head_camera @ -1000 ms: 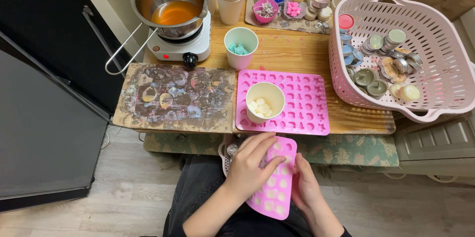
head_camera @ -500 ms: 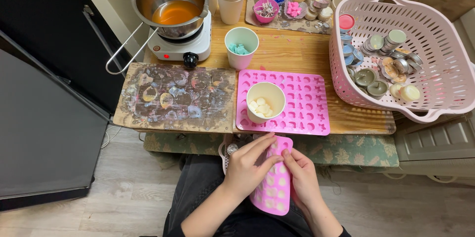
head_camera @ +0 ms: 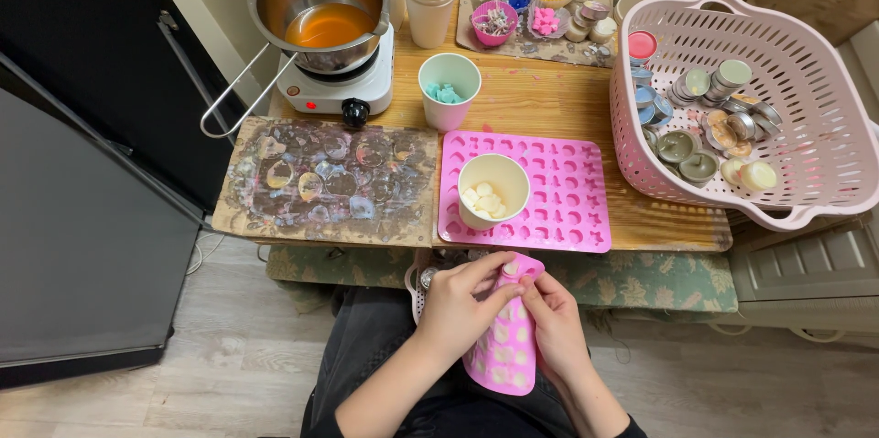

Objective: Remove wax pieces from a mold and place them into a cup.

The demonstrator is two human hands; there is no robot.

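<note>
Both hands, left hand (head_camera: 455, 314) and right hand (head_camera: 555, 328), are grasping the mold (head_camera: 505, 346), pinching its top below the desk (head_camera: 549, 99).

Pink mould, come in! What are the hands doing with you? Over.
Both hands, left hand and right hand, gripping pink silicone mould over lap. Whitish shapes inside. Nothing in the way.

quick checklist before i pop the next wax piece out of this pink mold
1. Both hands on the small pink mold: left hand and right hand have a grip on it. Ok.
2. White pieces left in its cavities: ok.
3. Cream cup upright, with room, on the big pink mold: ok.
4. Reach to the cup unblocked: ok.
5. Pieces fully set: cannot tell.
6. Pot on the hotplate away from the hands: ok.
</note>
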